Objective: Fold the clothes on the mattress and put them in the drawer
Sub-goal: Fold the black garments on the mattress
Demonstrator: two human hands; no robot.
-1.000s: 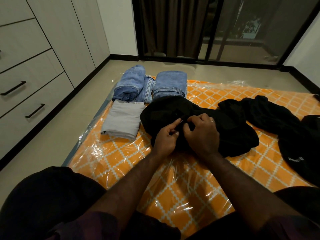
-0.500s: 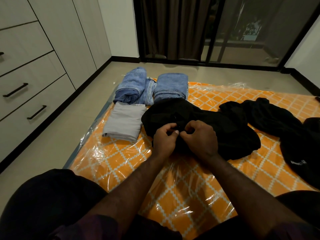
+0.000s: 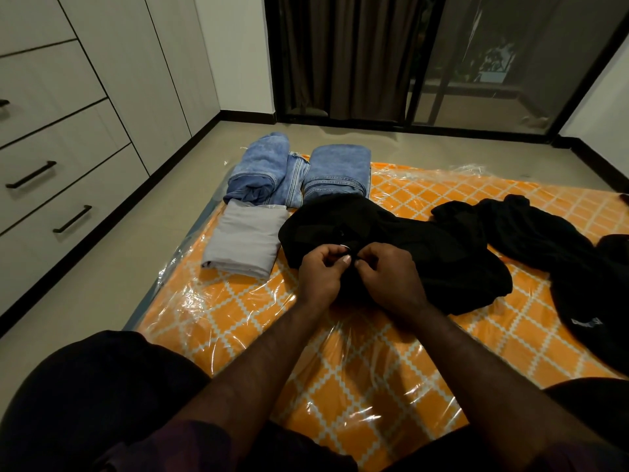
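Across the lower frame lies the orange mattress [image 3: 340, 362], with drawers [image 3: 51, 185] at upper left. At centre sits the black garment [image 3: 425, 253], unfolded. Since a second ago both hands have stayed bunched on its near edge, left hand [image 3: 318, 274] and right hand [image 3: 391, 277] each pinching cloth near a small button [image 3: 344, 247]; likely fastening, so folding waits.

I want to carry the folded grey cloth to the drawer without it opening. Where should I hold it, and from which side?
Best guess: take the folded grey cloth by its near folded edge, sliding fingers under from the person's side and thumbs on top. It lies flat, a neat rectangle, with open mattress before that edge; the folded jeans crowd its far side and the black garment its right.
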